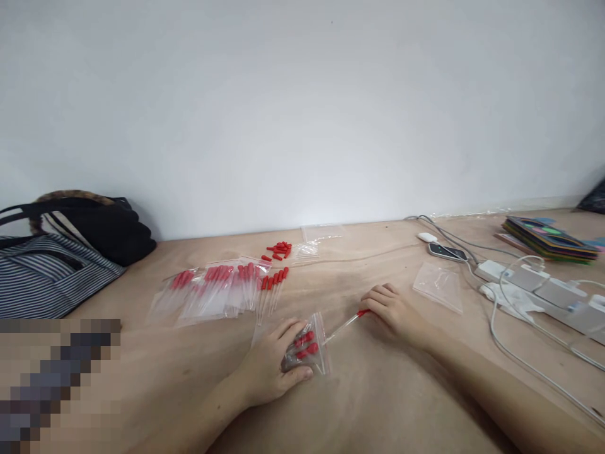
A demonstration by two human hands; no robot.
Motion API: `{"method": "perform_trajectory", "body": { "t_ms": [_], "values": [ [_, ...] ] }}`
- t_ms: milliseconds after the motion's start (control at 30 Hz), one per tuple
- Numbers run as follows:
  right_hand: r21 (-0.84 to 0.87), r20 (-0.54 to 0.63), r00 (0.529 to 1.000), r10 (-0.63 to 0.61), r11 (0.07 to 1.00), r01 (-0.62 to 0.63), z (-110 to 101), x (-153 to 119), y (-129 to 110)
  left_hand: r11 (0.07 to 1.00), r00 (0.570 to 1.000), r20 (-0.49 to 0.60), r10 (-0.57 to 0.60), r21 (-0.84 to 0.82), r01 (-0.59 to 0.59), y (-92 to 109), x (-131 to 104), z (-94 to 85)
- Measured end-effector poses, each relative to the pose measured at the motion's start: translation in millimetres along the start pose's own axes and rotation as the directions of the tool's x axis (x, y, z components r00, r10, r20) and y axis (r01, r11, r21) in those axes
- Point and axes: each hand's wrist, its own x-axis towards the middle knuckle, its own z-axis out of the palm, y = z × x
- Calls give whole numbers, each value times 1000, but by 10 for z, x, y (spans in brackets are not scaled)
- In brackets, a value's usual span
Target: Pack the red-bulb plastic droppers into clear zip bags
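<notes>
A clear zip-lock bag [322, 362] lies under my left hand [271, 359], its mouth toward the right. Several red dropper bulbs [307, 350] show inside it, between my spread thumb and forefinger. My right hand [390, 312] pinches a glass dropper [347, 325] by its red bulb. The dropper's thin tip points left and reaches the bag's mouth. Whether the tip is inside cannot be made out. Beyond my left hand, loose droppers with red bulbs [275, 279] lie side by side.
Filled bags of droppers [212, 293] overlap at the left. Loose red bulbs [278, 248] and thin glass tubes [306, 251] lie near the wall. On the right are a flat plastic bag [438, 287], a black device [447, 251], cables and a power strip [553, 290]. A striped bag [61, 271] sits far left.
</notes>
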Motion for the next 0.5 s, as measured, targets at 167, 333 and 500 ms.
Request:
{"method": "perform_trajectory", "body": {
  "t_ms": [167,333,500],
  "values": [
    [98,24,999,-33,995,31,53,24,-123,1000,1000,-3,-1,-15,1,84,12,-55],
    [192,101,993,-63,980,43,107,43,-315,1000,1000,3,-5,-12,5,120,10,-70],
    [267,41,999,-27,964,15,-2,29,-173,1000,1000,0,-2,-3,2,109,7,-69]
  ]
}}
